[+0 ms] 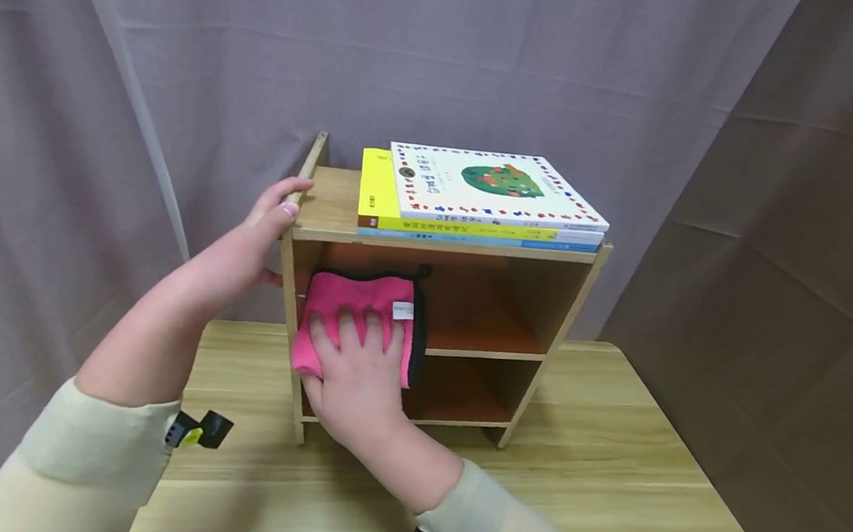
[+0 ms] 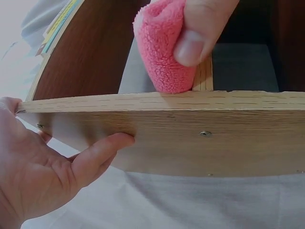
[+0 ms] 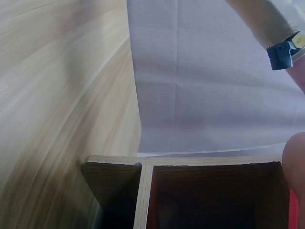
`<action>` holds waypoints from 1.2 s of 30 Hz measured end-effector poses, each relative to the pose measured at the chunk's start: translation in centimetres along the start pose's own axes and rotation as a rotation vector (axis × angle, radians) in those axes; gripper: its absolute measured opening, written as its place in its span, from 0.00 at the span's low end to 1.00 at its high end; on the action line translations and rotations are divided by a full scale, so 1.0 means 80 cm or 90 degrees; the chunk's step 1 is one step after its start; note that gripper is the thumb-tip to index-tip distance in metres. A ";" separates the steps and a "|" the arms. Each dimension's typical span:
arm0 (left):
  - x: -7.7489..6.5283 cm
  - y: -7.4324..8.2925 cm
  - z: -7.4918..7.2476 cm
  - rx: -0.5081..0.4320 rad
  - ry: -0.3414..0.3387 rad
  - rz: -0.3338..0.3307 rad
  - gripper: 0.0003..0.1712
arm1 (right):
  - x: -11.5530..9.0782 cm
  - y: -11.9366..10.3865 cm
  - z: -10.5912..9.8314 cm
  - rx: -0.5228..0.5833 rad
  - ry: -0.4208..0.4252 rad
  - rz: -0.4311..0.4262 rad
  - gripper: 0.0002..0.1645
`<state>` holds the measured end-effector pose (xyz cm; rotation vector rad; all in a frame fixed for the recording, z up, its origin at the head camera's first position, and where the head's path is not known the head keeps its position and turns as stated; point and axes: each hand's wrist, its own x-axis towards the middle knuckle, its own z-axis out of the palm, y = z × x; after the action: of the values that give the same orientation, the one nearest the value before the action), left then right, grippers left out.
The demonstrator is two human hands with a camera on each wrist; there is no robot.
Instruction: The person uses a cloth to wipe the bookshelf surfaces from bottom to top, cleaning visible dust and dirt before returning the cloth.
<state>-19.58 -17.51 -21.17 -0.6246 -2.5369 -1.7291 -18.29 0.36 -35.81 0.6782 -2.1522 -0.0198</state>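
A small wooden shelf unit stands on the table, its open compartments facing me. My left hand grips its left side panel near the top, with a finger along the panel's outer face in the left wrist view. My right hand holds a folded pink cloth with black edging and a white tag, fingers spread over its front. In the left wrist view, the right thumb presses the cloth's side, and the cloth's end meets the panel's front edge.
Several books lie stacked on top of the unit: a white picture book uppermost, a yellow book beneath it. Grey curtains hang behind and at both sides. The wooden table extends in front and to the right.
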 end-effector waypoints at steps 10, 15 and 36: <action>0.001 -0.003 0.000 -0.019 0.010 0.007 0.32 | 0.002 0.000 -0.001 0.021 -0.005 0.008 0.36; 0.001 -0.004 0.000 -0.016 0.012 0.008 0.32 | 0.002 -0.001 -0.001 0.015 0.005 0.017 0.34; 0.003 -0.004 -0.001 -0.013 0.006 0.006 0.33 | 0.025 0.018 -0.040 0.325 -0.090 0.205 0.32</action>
<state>-19.90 -17.60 -21.40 -0.6269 -2.5086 -1.7527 -17.52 1.33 -31.97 0.6133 -2.4007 0.6905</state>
